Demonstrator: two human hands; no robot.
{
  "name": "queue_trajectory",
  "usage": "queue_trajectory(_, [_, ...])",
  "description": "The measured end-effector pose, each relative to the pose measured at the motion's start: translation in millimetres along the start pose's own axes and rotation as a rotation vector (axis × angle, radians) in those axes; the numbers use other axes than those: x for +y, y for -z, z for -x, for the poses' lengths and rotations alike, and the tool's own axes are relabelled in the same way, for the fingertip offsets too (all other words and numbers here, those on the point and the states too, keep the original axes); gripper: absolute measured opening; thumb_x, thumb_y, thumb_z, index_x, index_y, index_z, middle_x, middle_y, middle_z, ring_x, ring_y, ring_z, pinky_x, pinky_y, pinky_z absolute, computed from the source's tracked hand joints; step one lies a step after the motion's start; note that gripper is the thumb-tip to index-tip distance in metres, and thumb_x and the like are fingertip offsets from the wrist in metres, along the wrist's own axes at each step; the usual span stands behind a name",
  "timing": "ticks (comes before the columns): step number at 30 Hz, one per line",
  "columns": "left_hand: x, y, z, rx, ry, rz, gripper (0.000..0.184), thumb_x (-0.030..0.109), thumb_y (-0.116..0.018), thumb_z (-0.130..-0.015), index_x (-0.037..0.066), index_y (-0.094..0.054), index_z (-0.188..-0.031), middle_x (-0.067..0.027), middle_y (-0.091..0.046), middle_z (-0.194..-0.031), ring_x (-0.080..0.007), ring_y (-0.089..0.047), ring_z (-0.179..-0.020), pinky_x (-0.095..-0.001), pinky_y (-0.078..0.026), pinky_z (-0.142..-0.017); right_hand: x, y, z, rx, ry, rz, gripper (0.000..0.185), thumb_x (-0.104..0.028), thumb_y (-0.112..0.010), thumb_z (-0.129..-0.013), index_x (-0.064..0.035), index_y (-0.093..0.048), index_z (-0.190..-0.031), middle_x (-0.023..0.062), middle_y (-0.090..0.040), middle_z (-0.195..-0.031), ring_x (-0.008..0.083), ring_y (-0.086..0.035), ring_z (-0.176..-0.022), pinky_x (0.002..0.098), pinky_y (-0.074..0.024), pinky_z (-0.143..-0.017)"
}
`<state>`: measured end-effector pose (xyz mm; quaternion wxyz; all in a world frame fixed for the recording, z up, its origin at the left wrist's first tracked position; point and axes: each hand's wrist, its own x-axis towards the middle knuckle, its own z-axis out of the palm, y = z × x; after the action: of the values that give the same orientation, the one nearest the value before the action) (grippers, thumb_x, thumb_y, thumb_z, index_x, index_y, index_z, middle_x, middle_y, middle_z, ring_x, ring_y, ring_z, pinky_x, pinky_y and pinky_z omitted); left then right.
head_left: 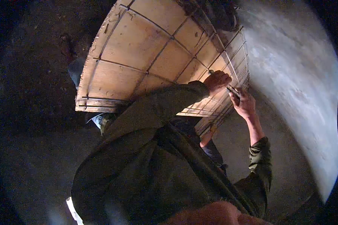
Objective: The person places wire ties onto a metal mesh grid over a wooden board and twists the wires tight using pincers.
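A wooden board lies under a grid of thin metal bars. My left hand is closed at the right part of the grid, against the bars; a small dark piece shows beside its fingers, too small to name. Just right of it, my right hand is closed around a metal tool, whose tip points up and left toward the bars. The two hands are close but apart. Both arms wear dark green sleeves.
A pale curved wall rises on the right. Below the grid, a foot or hand shows near dark cloth, its owner unclear. Dark ground lies at the left. A dark object stands behind the board at the top.
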<state>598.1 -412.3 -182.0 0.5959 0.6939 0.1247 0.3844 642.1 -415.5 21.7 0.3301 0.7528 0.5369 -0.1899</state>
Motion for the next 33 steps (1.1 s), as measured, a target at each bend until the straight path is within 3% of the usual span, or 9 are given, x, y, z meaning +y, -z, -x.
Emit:
queue_trajectory(4, [9, 23, 0, -0.008, -0.089, -0.066, 0.015, 0.019, -0.057, -0.074, 0.01, -0.051, -0.084, -0.006, -0.05, -0.075, -0.0238, -0.053, -0.073, -0.0376, -0.041, -0.069, 38, -39, 6, -0.112, 0.127, -0.135, 0.034, -0.04, -0.055, -0.091, -0.0054, -0.058, -0.093, 0.009, -0.058, -0.065, 0.0253, -0.054, -0.05, 0.035, -0.0452, -0.045])
queue_trajectory(6, [10, 27, 1, -0.074, -0.119, -0.14, 0.018, 0.017, -0.06, -0.071, 0.009, -0.051, -0.084, -0.0038, -0.05, -0.075, -0.021, -0.053, -0.074, -0.0355, -0.042, -0.071, 12, -12, 4, -0.653, -0.766, -1.253, 0.042, -0.042, -0.041, -0.097, -0.0041, -0.056, -0.088, 0.0061, -0.053, -0.054, 0.018, -0.047, -0.036, 0.0313, -0.0378, -0.034])
queue_trajectory(8, [8, 15, 6, -0.081, -0.159, -0.193, 0.018, 0.016, -0.061, -0.07, 0.009, -0.05, -0.083, -0.0038, -0.049, -0.074, -0.0215, -0.052, -0.074, -0.0356, -0.042, -0.07, 5, -15, 5, -0.606, -0.803, -1.264, 0.049, -0.049, -0.037, -0.097, -0.0042, -0.056, -0.088, 0.0011, -0.047, -0.05, 0.0071, -0.037, -0.032, 0.0232, -0.0291, -0.03])
queue_trajectory(12, [1, 4, 6, -0.108, -0.117, -0.06, 0.015, 0.016, -0.059, -0.073, 0.01, -0.05, -0.082, -0.0039, -0.049, -0.074, -0.0232, -0.054, -0.075, -0.0355, -0.042, -0.07, -13, -9, 13, -0.159, -0.215, -0.201, 0.037, -0.038, -0.054, -0.09, -0.0047, -0.053, -0.107, 0.0171, -0.061, -0.086, 0.039, -0.06, -0.076, 0.0455, -0.0496, -0.067])
queue_trajectory(17, [-6, 2, -8, -0.126, -0.049, 0.019, 0.013, 0.019, -0.055, -0.076, 0.01, -0.049, -0.082, -0.0086, -0.052, -0.069, -0.0279, -0.054, -0.07, -0.0417, -0.041, -0.064, -20, 12, 6, 0.156, 0.139, 0.319, 0.033, -0.032, -0.052, -0.093, -0.0052, -0.051, -0.111, 0.0152, -0.054, -0.098, 0.0313, -0.059, -0.079, 0.0413, -0.0485, -0.062])
queue_trajectory(21, [-6, 5, -3, -0.066, -0.089, -0.063, 0.014, 0.017, -0.057, -0.074, 0.009, -0.049, -0.082, -0.0086, -0.053, -0.07, -0.0286, -0.055, -0.071, -0.0419, -0.042, -0.065, 14, -22, 12, 0.165, 0.197, 0.093, 0.037, -0.038, -0.052, -0.093, -0.0024, -0.055, -0.103, 0.0123, -0.058, -0.083, 0.0244, -0.058, -0.063, 0.0357, -0.046, -0.051])
queue_trajectory(23, [-1, 10, -2, 0.046, -0.131, 0.063, 0.014, 0.015, -0.058, -0.073, 0.008, -0.049, -0.082, -0.0086, -0.052, -0.071, -0.0285, -0.055, -0.071, -0.0412, -0.043, -0.066, 32, -38, 24, -0.468, -0.522, -0.991, 0.042, -0.045, -0.049, -0.093, -0.0041, -0.056, -0.091, 0.0063, -0.055, -0.06, 0.0151, -0.052, -0.046, 0.0296, -0.0403, -0.041])
queue_trajectory(26, [-3, 0, 11, -0.145, -0.147, 0.002, 0.014, 0.014, -0.059, -0.073, 0.008, -0.05, -0.082, -0.009, -0.052, -0.072, -0.0298, -0.055, -0.071, -0.0416, -0.043, -0.066, 8, -19, 16, -0.518, -0.715, -1.175, 0.049, -0.052, -0.047, -0.093, -0.0038, -0.055, -0.086, 0.0014, -0.05, -0.049, 0.0093, -0.045, -0.038, 0.0259, -0.035, -0.034])
queue_trajectory(33, [-5, 5, -7, -0.333, -0.042, -0.016, 0.019, 0.017, -0.056, -0.075, 0.006, -0.055, -0.092, -0.0096, -0.057, -0.081, -0.0282, -0.058, -0.074, -0.0407, -0.045, -0.068, -23, -7, 14, 0.318, 0.106, 0.084, 0.049, -0.047, -0.056, -0.089, 0.0014, -0.055, -0.096, 0.0078, -0.057, -0.065, 0.0167, -0.051, -0.041, 0.0314, -0.0414, -0.037])
